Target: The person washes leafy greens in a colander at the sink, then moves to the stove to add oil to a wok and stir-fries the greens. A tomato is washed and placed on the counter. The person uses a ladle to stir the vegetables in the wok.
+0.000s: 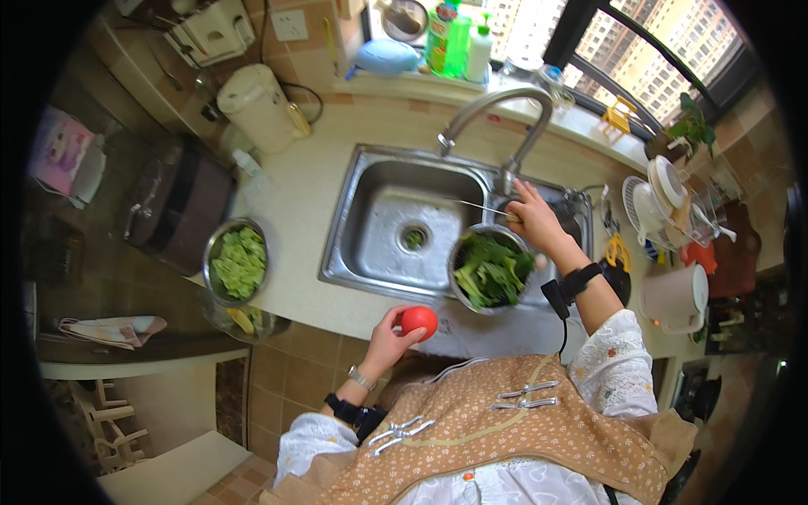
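Observation:
A smooth red round fruit, probably a tomato (pixel 420 322), rests in my left hand (pixel 392 339) at the counter's front edge. My right hand (pixel 536 218) grips a knife (pixel 481 207) with a thin blade that points left over the divider of the stainless steel double sink (pixel 341 214). My fingers there reach up toward the base of the spout end of the faucet (pixel 530 95). Just below that hand, a metal bowl (pixel 456 287) of dark leafy greens (pixel 489 268) stands at the right basin. Green scraps (pixel 414 238) lie in the left basin's drain.
Left on the counter stands a steel bowl (pixel 208 278) of chopped lettuce (pixel 240 262), above a bag with peelings (pixel 246 320). Yellow-handled scissors (pixel 617 252), a white kettle (pixel 674 298) and a dish rack (pixel 656 221) are at the right. Bottles (pixel 478 53) line the windowsill.

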